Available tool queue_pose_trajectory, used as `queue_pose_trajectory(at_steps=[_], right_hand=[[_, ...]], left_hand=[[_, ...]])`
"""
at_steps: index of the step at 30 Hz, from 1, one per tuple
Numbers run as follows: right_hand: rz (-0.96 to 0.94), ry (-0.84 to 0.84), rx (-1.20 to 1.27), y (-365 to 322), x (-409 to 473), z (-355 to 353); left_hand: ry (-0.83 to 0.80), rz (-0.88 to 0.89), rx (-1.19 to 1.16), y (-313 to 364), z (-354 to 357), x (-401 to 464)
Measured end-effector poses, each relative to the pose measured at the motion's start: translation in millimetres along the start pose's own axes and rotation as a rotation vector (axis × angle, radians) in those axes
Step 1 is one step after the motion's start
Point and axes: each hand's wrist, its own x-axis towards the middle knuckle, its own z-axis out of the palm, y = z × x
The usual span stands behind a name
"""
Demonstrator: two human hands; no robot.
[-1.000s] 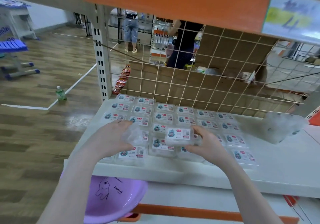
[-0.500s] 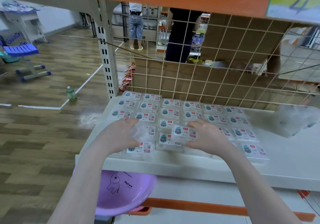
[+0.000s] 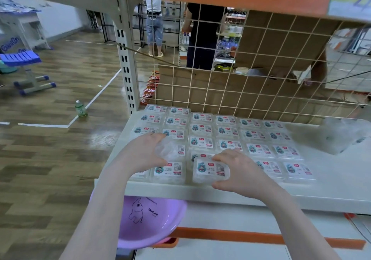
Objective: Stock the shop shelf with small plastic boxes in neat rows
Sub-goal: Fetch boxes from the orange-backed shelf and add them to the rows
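Your right hand pinches one small plastic box by its near and far edges, thumb at the front, fingers curled over the back. The box sits at the front edge of the shelf, third from the left in the front row. Your left hand is half curled round a crumpled clear wrapper, above the rows of boxes already laid down.

Handling, as a judgement: the box looks light, thin-walled and smooth, so probably slippery and easy to flex. Take hold on the short side walls, not the labelled lid. Press lightly and slide it flush against its neighbours. A purple basin sits below.
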Motion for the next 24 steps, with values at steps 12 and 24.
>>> queue_pose_trajectory(at_steps=[12,24], right_hand=[[-0.021,-0.028,0.004,-11,-5,11],[-0.014,-0.053,0.023,-3,9,15]], left_hand=[[-0.022,0.020,0.010,-2,-3,4],[-0.010,0.018,-0.022,-2,-5,3]])
